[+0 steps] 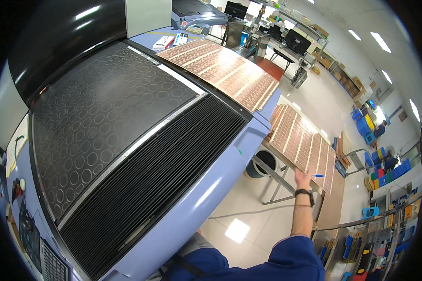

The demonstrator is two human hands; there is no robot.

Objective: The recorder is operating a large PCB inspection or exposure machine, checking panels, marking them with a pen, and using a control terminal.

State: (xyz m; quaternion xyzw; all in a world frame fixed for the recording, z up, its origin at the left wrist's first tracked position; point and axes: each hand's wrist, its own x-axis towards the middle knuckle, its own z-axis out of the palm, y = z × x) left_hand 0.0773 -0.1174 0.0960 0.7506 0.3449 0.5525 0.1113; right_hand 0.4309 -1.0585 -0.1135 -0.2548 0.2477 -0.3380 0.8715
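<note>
My right hand (303, 178) reaches out to the right, closed at the near edge of a copper-coloured panel (293, 136) patterned with rows of small units. A blue pen (318, 175) sticks out from beside its fingers over the panel. This panel lies on top of a stack on a metal-legged stand. A second copper-coloured panel (225, 70) of the same kind rests on the far right corner of a large blue-grey machine. My left hand is out of sight.
The machine's black bed (108, 117) with ring marks and a ribbed black strip (159, 182) fills the left. A dark bin (262, 164) stands under the stand. Small boxes (164, 43) sit on the machine's far side. Shelving (365, 248) with tools is at the lower right.
</note>
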